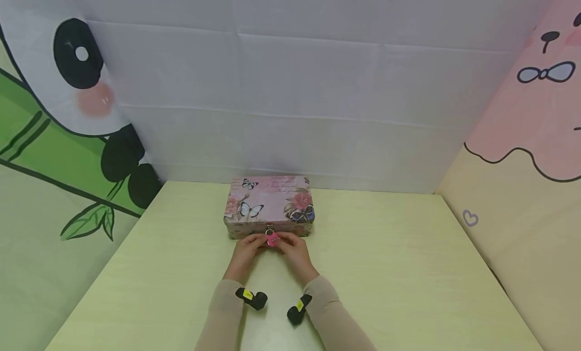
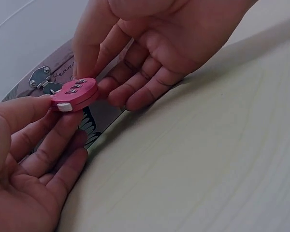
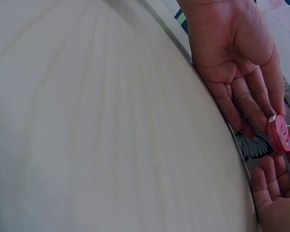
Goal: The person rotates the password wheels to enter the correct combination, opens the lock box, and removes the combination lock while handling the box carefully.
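A pink combination padlock [image 1: 272, 239] sits at the front of a pink box [image 1: 268, 202] printed with butterflies and flowers. Its shackle meets the box's metal clasp [image 2: 41, 77]; whether it passes through cannot be told. My left hand [image 1: 245, 255] pinches one side of the padlock between thumb and forefinger, beside a small white button [image 2: 65, 107]. From the other side, my right hand [image 1: 297, 254] pinches the padlock with thumb and fingertips. In the left wrist view, number dials [image 2: 77, 86] face upward on it. The box lid is down.
The pale wood-grain table [image 1: 386, 260] spreads around the box. Behind it hangs a white cloth backdrop [image 1: 308, 78]. Printed side panels stand left and right, one with a panda [image 1: 95, 99] and one with a pink figure [image 1: 535, 119].
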